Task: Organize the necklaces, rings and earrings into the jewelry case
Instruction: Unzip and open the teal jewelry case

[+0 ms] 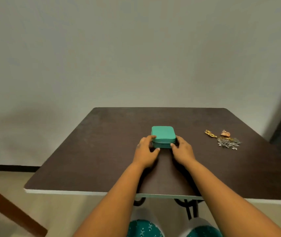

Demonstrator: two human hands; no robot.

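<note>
- The teal jewelry case point(163, 136) sat shut near the middle of the dark brown table point(102, 151), its zip seam running round the near side.
- The left hand point(146, 151) held the case's near left corner, its fingers curled over the top edge and the thumb low on the front face.
- The right hand point(182, 151) held the near right corner, its thumb pressed to the front by the zip line and the fingers wrapped round the side; whether it pinched a zip pull was too small to tell.
- The pile of jewelry point(226, 140) lay well apart on the right side of the table: a gold chain piece point(210, 133) to its left, a coppery piece point(225, 133) at the far end, and a tangle of silvery pieces point(228, 144) nearest. Rings, earrings and necklaces could not be told apart at this size.
- The step in hand seemed to be opening the case, with nothing yet sorted.
- To do it well, one hand should probably pin the base flat against the table while the other finds the zip pull and runs it fully round, so the light case does not slide or tip.
- The lid would best swing away from the person and lie flat, leaving the compartments facing up.
- Drawing the case nearer the jewelry first would likely shorten each carry and lessen the chance of dropping small pieces.
</note>
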